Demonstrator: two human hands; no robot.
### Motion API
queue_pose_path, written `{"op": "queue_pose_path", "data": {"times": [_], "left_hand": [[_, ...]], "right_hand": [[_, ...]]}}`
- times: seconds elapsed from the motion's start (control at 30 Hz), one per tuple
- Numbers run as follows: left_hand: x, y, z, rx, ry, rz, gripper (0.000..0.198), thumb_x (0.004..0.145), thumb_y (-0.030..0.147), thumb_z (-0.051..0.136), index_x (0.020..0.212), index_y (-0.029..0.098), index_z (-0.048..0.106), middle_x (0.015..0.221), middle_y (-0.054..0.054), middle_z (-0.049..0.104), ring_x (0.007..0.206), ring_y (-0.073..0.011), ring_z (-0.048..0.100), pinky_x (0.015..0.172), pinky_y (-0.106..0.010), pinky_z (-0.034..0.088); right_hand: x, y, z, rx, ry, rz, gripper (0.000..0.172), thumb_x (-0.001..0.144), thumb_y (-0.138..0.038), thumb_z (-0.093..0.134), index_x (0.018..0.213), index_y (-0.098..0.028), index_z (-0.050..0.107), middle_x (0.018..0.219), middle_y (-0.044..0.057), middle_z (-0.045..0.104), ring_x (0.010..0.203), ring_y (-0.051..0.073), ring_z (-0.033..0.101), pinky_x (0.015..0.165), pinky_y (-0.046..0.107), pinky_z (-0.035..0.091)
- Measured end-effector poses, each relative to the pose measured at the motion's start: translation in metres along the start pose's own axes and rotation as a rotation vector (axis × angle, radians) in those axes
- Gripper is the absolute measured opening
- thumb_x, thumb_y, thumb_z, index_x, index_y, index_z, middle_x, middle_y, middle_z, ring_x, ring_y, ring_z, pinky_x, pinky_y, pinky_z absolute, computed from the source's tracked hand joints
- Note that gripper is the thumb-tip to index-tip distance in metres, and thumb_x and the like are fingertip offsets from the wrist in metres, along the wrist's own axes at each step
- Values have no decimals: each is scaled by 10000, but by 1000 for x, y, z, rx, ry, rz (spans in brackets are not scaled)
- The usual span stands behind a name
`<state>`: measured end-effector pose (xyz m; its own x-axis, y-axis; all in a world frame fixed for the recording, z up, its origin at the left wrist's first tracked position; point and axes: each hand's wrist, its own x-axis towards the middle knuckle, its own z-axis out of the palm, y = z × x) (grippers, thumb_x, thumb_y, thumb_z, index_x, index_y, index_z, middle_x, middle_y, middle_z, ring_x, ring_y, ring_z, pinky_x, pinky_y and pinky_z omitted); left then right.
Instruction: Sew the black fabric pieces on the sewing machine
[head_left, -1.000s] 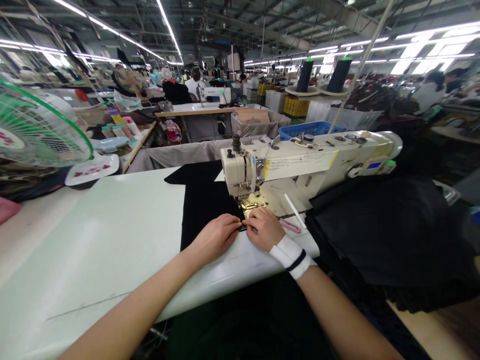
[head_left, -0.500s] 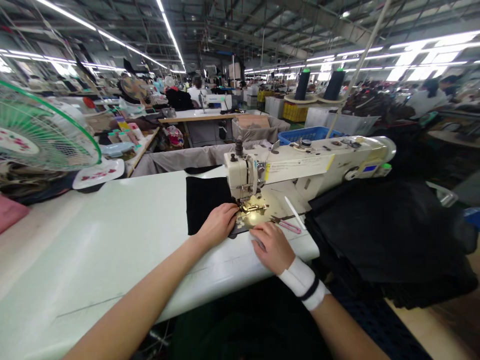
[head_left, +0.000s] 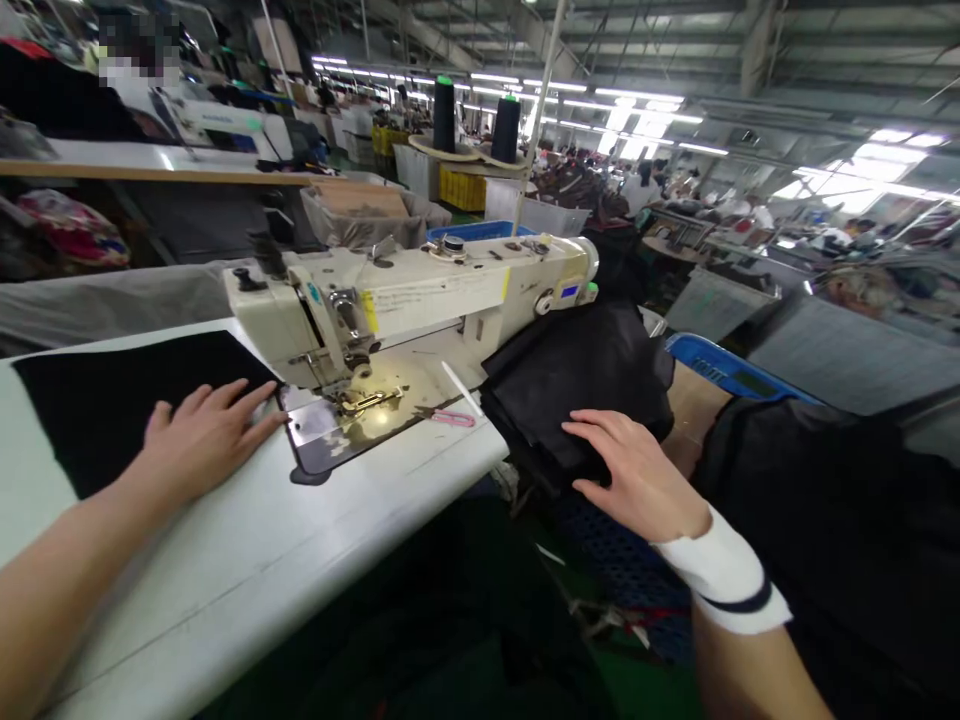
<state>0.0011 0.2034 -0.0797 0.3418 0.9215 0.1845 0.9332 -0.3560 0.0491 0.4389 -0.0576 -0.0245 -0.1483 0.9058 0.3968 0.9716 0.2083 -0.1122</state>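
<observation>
My left hand (head_left: 206, 435) lies with fingers spread over a black fabric piece (head_left: 112, 390), left of the sewing machine (head_left: 427, 300). Its fingertips reach the edge of the metal needle plate (head_left: 315, 420). My right hand (head_left: 634, 465), with a white wristband, is held out over a stack of black fabric (head_left: 577, 370) to the right of the machine. The fingers are apart, the thumb below them; whether they touch the cloth I cannot tell. Pink-handled thread snips (head_left: 450, 418) and a white stick-like tool (head_left: 461, 388) rest on the machine bed.
Two dark thread cones (head_left: 444, 115) stand behind the machine. A blue crate (head_left: 727, 365) and more black fabric (head_left: 817, 500) are at the right. Behind the table stands a covered bin (head_left: 112, 300). Other people work farther back.
The view has turned right. My right hand has left the front of the needle plate and reached right to the fabric stack. My left hand and the black piece have shifted left, away from the needle.
</observation>
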Motion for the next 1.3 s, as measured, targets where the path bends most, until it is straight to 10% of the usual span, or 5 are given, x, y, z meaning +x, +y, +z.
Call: {"op": "queue_pose_path", "data": {"times": [0.17,0.47,0.63,1.0,1.3], "left_hand": [[-29,61,-20,-72,223,355,364,944,414,386,1032,201,668,1076,-106,696,1012,-320,635,920,-524,491],[-69,195,-39,-463,215,875,244,964,183,461,1088,156,669,1026,-97,711,965,-214,659,857,-368,541],[-69,240,-34,-588,119,958,278,958,156,460,1175,146,634,1147,-106,690,1085,-219,636,945,-381,550],[-56,297,-31,-729,165,918,342,858,8,457,1138,108,624,1138,-124,657,1076,-223,612,954,-383,544],[-55,300,-38,-823,193,1064,287,899,26,413,957,146,667,968,-79,704,938,-168,643,854,-308,559]], "right_hand": [[-6,4,20,59,202,-42,38,890,-185,625,912,-202,651,1052,91,701,1033,276,628,893,477,508],[-6,5,26,-38,119,-35,406,794,-240,724,1180,-188,606,1294,131,617,1149,350,573,928,554,481],[-14,3,34,141,423,6,178,856,-94,591,992,-208,598,1051,84,701,1009,253,648,895,451,509],[-11,5,20,108,146,-6,506,787,-139,661,1278,-190,551,1374,131,564,1287,331,500,1093,607,356],[-9,10,16,360,244,166,238,984,-302,496,1040,-233,716,1032,60,743,971,223,693,889,384,549]]}}
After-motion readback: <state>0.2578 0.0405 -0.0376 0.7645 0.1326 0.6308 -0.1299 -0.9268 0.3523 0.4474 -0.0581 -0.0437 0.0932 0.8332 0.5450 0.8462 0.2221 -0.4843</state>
